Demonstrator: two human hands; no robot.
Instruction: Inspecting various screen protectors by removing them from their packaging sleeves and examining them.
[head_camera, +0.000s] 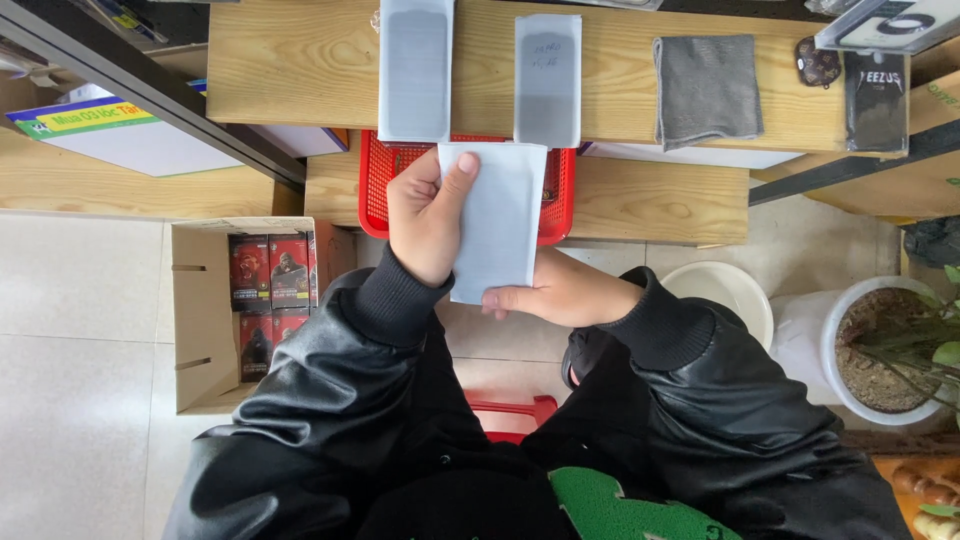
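Both hands are clamped on one flat pale sleeve (497, 215), held upright over the lap, just near of the red basket (385, 190). The left hand (425, 220) grips the sleeve's left edge, thumb laid across the front face, fingers behind. The right hand (560, 292) pinches the near right corner, fingertips on the front.

Risks, as judged from this grip:
- Slip. The sleeve looks smooth and slightly glossy; a loose pinch at one corner could let it pivot or drop to the tiled floor (80, 330).
- Bending. It is thin and rectangular; opposing pressure from the two hands could flex or crease it and whatever it contains.
- Smudging. The thumb on the front face could leave marks.
- Knocking. Two similar grey sleeves (415, 70) overhang the near edge of the wooden shelf (290, 60) just far of the hands; a lifted hand could dislodge them.

Materials and shapes:
- Basket: red plastic lattice, rectangular, on a lower wooden ledge.
- Cloth (707, 90): grey, soft, folded square, on the shelf to the right.
- Box (200, 320): brown corrugated cardboard, open, on the floor at left, holding small red-and-black cartons.
- Pot (830, 345): white, round, with soil and a green plant, at right.
- Jacket sleeves: black, leather-like, ribbed cuffs.
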